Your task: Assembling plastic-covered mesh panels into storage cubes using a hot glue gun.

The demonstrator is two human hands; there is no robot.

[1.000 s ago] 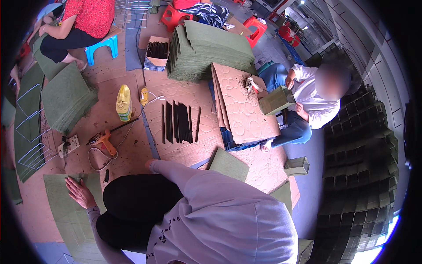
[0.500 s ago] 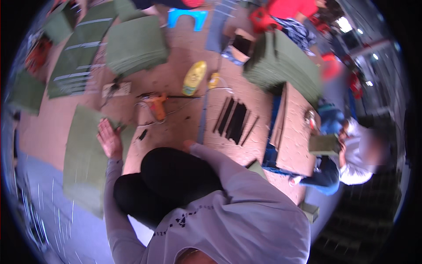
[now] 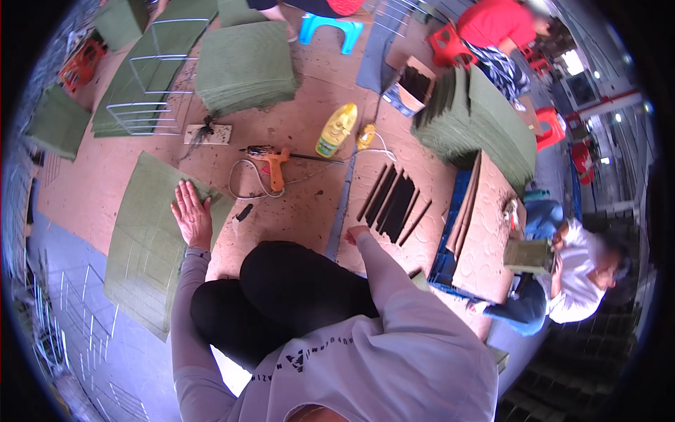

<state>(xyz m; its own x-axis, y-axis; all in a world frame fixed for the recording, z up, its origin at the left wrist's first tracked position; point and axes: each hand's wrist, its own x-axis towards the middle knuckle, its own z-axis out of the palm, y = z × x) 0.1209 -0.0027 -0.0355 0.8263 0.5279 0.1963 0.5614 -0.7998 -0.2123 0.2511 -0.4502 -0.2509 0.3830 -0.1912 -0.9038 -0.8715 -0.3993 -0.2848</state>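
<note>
At the far left, a red stool (image 3: 83,65) stands beyond a green block-shaped piece (image 3: 60,125), and bent wire frames (image 3: 163,58) lie over long green sheets (image 3: 116,112). Nearer the person, a thin green sheet (image 3: 137,246) is spread partly on the cardboard (image 3: 77,190) and partly over the grey floor (image 3: 63,246). The left hand (image 3: 193,216) lies palm down on its upper right part, flat, with the fingers slightly spread. Beyond it are a pale board (image 3: 219,135) with dark strands and a stack of green sheets (image 3: 246,67). Next come a small black piece (image 3: 244,212), an orange glue gun (image 3: 275,169) with its looped cord, and an upright yellow bottle (image 3: 337,130). The right hand (image 3: 356,233) is just beside a row of black strips (image 3: 397,204); whether its fingers pinch anything, I cannot tell. Farther right, a seated co-worker holds a green box (image 3: 529,256) beside leaning cardboard panels (image 3: 485,243).
</note>
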